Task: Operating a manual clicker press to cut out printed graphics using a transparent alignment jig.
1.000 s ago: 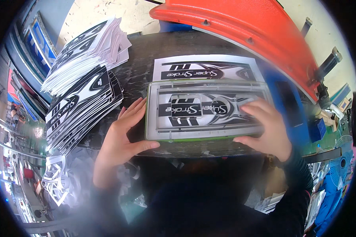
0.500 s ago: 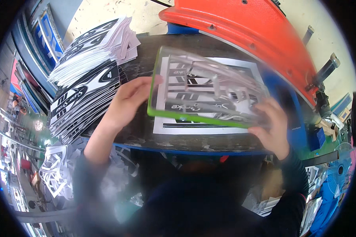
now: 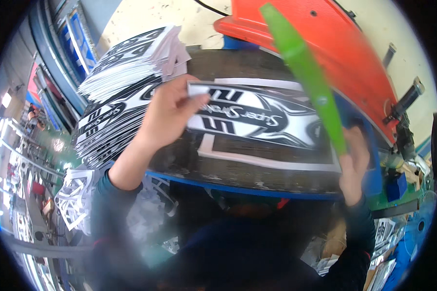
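My left hand (image 3: 167,114) pinches the left end of a black-and-white printed sheet (image 3: 252,116), cut to a shape, with thumb on top. The sheet is held above the dark table (image 3: 218,174). Closed on the near end of a clear board with a green rim (image 3: 310,68), my right hand (image 3: 354,155) holds it tipped up on the right. Only the green edge shows clearly, smeared by motion. Beneath the sheet, a white paper border (image 3: 272,161) lies on the table, its middle cut out.
Tall stacks of printed sheets (image 3: 114,128) stand on the table's left. A large orange-red machine part (image 3: 349,68) overhangs the back right. White paper scraps (image 3: 77,201) are heaped below the table's left edge. A blue fan (image 3: 420,225) is at the far right.
The green-rimmed board has left my left hand and swung upright to the right in my right hand. My left hand has taken hold of the cut printed sheet, leaving its border on the table.
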Tool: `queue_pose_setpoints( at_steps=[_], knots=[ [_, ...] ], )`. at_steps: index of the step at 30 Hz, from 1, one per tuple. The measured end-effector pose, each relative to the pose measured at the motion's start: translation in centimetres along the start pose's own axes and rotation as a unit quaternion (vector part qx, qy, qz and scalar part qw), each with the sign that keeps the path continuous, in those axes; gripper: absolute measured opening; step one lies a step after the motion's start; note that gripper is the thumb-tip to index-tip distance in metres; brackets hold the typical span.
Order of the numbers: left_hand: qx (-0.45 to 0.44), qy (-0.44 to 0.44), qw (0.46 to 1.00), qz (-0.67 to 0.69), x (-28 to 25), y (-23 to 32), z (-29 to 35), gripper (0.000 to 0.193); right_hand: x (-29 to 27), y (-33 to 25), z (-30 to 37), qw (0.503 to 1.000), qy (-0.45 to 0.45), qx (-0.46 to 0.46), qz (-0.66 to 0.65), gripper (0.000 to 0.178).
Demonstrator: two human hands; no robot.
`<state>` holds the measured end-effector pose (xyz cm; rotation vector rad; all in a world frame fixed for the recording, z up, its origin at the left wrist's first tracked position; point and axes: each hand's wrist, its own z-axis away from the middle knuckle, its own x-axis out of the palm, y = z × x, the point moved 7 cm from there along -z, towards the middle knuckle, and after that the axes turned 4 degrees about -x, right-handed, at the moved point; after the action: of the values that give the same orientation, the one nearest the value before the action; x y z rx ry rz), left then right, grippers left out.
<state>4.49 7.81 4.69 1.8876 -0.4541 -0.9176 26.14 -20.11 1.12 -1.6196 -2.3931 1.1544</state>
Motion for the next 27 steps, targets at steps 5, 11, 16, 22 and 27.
queue_pose_setpoints(
  at_steps=[5,11,16,22,27],
  knots=[
    [0.079,0.25,0.964,0.038,-13.5,1.0,2.9,0.019,-1.0,0.3,0.7,0.999,0.043,0.015,0.001,0.061],
    [-0.079,0.363,0.928,-0.007,-31.1,-6.1,12.0,0.033,-0.4,-0.3,0.1,1.0,0.014,0.008,-0.009,0.063],
    [0.015,0.448,0.828,-0.339,-27.2,-5.1,10.3,0.059,-0.2,-0.1,0.0,1.0,0.019,0.018,-0.005,0.065],
    [0.277,0.001,0.9,-0.336,0.9,4.3,1.3,0.065,-1.8,1.2,0.7,0.999,0.045,0.017,-0.01,0.069],
    [0.174,-0.245,0.884,-0.358,12.1,-0.8,-2.6,0.079,-3.1,0.1,0.4,0.998,0.058,-0.009,0.033,0.07]
  ],
)
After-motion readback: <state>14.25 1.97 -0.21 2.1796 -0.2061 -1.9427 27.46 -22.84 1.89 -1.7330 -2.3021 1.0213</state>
